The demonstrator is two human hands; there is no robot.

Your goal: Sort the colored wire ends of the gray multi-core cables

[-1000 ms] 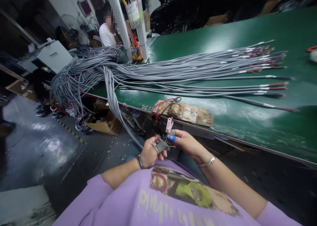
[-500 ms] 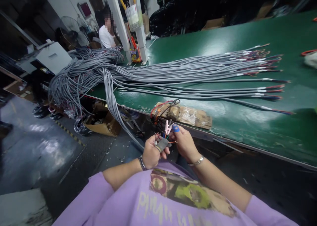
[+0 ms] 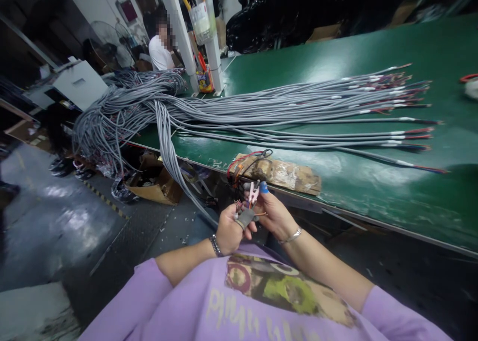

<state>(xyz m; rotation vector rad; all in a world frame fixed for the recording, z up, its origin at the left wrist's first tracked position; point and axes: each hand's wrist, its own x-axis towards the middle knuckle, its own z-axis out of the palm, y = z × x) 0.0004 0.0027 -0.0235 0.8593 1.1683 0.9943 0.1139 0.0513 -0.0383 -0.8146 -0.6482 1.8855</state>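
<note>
Near the bottom centre of the frame, one bundle of coloured wire ends [image 3: 238,203] is gripped in the closed left hand [image 3: 229,230], beside one grey piece [image 3: 246,217]; the exact number of wires cannot be told. Just right of it, one pink clip [image 3: 254,193] is pinched by the right hand [image 3: 275,212], whose thumb is capped in blue. One band is worn on each wrist. Above the hands, one wooden block [image 3: 291,175] is set along the edge of the green surface [image 3: 373,186]. One strand of grey cables [image 3: 169,137] is draped down from the left-centre toward the left hand, and many more are spread rightward. At upper left, one white box [image 3: 84,84], two posts and one person in white are seen
</note>
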